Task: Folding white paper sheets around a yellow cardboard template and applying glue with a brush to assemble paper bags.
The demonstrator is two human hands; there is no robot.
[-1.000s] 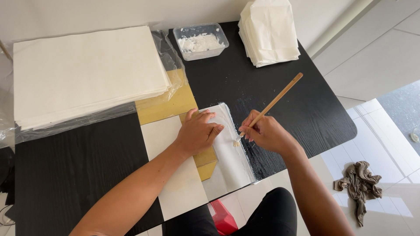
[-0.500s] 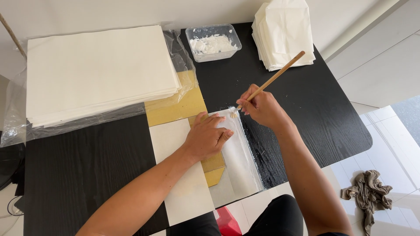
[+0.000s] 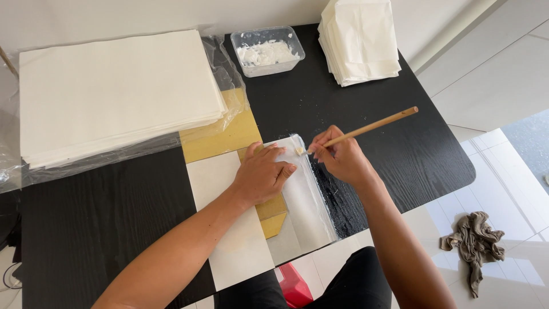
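The left hand (image 3: pixel 264 174) lies spread flat on the white sheet (image 3: pixel 303 194), whose long edge runs from eleven to five o'clock, while the right hand (image 3: pixel 342 157) pinches a wooden brush (image 3: pixel 366 128), its bristles apparently touching the sheet's top corner at nine o'clock of that hand.

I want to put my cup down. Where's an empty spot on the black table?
Bare black wooden table lies left of the left hand, below the big white paper stack. Another patch sits right of the right hand. It is crowded around the clear plastic tub.
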